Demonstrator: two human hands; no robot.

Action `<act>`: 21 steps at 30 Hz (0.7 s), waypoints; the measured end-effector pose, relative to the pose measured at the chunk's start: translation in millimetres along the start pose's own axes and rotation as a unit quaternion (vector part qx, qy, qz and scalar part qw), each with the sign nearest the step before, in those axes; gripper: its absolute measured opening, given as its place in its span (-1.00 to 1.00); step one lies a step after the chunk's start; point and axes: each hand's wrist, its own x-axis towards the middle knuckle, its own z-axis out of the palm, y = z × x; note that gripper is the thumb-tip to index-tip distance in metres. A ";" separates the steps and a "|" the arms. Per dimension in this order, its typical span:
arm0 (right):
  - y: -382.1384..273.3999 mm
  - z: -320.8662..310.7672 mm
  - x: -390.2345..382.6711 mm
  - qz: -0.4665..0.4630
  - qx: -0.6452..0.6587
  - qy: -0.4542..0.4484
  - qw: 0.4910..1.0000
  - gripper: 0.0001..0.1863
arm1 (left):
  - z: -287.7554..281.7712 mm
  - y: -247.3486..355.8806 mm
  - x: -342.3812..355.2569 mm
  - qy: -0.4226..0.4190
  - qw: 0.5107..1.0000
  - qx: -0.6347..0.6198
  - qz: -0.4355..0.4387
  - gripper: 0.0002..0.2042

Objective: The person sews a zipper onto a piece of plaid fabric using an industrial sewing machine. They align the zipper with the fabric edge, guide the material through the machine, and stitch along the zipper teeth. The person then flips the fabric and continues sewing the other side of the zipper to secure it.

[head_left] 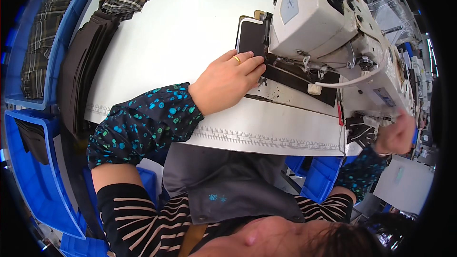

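At left, a stack of dark cloth point(88, 71) hangs over the edge of the white table point(166, 33), which leaves broad room before the left hand point(226, 83). That nearer hand lies flat, fingers extended, on a dark piece point(251, 38) stretching away beside the sewing machine point(314, 19); a dark strip point(304, 84) slants rightward, toward the near edge. The right hand point(397, 133), blurred, is well apart; its grip I cannot tell.

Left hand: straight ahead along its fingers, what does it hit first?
Most likely the needle end of the white sewing machine, just past the fingertips of the left hand. Depth is unclear here, so the fingers might slip under the head rather than strike it.
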 end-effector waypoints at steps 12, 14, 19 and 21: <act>361.7 -41.5 -25.0 0.512 0.119 -0.134 0.840 -0.56 | 1.2 3.5 1.9 -0.007 1.000 0.008 -0.009 -0.61; 367.8 -47.1 -32.8 0.498 0.101 -0.155 0.847 -0.56 | 1.5 4.3 2.0 -0.006 1.000 0.009 -0.014 -0.61; 368.3 -50.7 -40.8 0.482 0.065 -0.157 0.859 -0.57 | 2.1 1.6 1.3 -0.017 0.999 0.046 0.007 -0.61; 366.7 -50.1 -45.0 0.490 0.059 -0.144 0.858 -0.56 | 2.5 1.0 1.6 -0.022 0.998 0.059 0.014 -0.60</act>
